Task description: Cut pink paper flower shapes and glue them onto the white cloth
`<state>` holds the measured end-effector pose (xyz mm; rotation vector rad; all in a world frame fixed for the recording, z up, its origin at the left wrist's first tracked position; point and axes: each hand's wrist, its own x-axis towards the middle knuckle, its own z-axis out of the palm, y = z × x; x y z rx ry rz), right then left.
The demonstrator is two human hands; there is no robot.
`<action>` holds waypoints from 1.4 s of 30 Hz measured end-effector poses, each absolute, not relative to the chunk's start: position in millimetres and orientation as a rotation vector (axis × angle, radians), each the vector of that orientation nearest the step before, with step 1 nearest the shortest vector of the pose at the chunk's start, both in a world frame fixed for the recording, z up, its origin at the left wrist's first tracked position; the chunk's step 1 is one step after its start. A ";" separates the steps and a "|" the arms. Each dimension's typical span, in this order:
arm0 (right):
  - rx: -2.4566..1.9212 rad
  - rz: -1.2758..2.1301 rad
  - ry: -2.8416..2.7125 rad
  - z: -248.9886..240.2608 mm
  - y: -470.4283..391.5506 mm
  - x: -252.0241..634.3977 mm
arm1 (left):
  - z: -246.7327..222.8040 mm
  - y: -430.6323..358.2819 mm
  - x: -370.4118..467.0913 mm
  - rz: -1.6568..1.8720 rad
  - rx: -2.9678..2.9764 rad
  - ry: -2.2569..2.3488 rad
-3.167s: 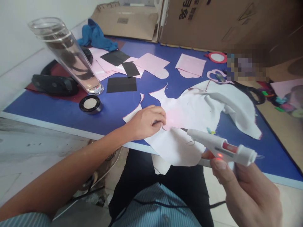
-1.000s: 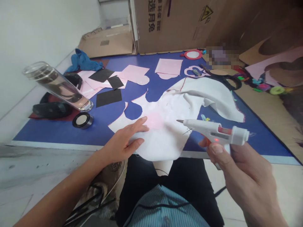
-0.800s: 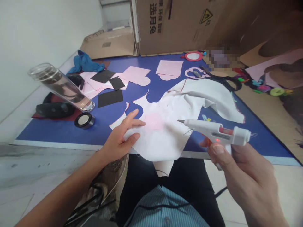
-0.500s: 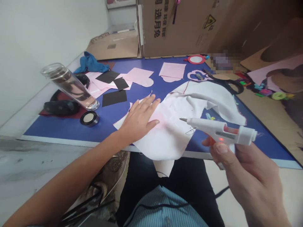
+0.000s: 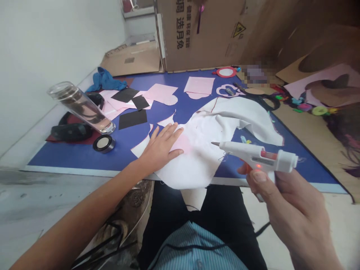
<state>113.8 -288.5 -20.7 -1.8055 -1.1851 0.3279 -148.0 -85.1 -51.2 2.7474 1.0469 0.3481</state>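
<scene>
My left hand (image 5: 163, 148) lies flat with fingers stretched out on a piece of white fabric (image 5: 191, 172). Beside its fingertips a pink patch (image 5: 184, 144) shows on the fabric, partly covered by the hand. My right hand (image 5: 287, 198) is wrapped round the handle of a white hot glue gun (image 5: 253, 152). The gun's metal nozzle points left, held above the fabric's right part, and a red light glows on its side. Part of the fabric stretches to the right in a folded strip, edged with dark red stitching.
Pink sheets (image 5: 160, 93) and black sheets (image 5: 132, 119) lie behind my left hand. At left stand a glass bottle (image 5: 84, 108), its lid (image 5: 104, 143) and headphones (image 5: 70, 131). Black scissors (image 5: 267, 99) lie back right. Large cardboard (image 5: 210, 41) closes off the rear.
The view has shifted slightly. My left hand has slid a little down on the fabric, and more of the pink patch shows. The glue gun stays in my right hand.
</scene>
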 end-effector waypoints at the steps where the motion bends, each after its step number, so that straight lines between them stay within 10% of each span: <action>1: -1.810 0.355 -1.181 -21.3 -289.5 114.3 | -50.9 -85.2 -147.8 0.351 2.729 1.060; 22: -1.857 0.469 -1.068 -21.3 -294.3 109.4 | -26.9 -79.0 -167.2 0.970 2.278 1.123; 42: -1.893 0.525 -1.034 -16.7 -287.9 97.1 | -43.1 -112.7 -184.6 0.636 2.409 0.755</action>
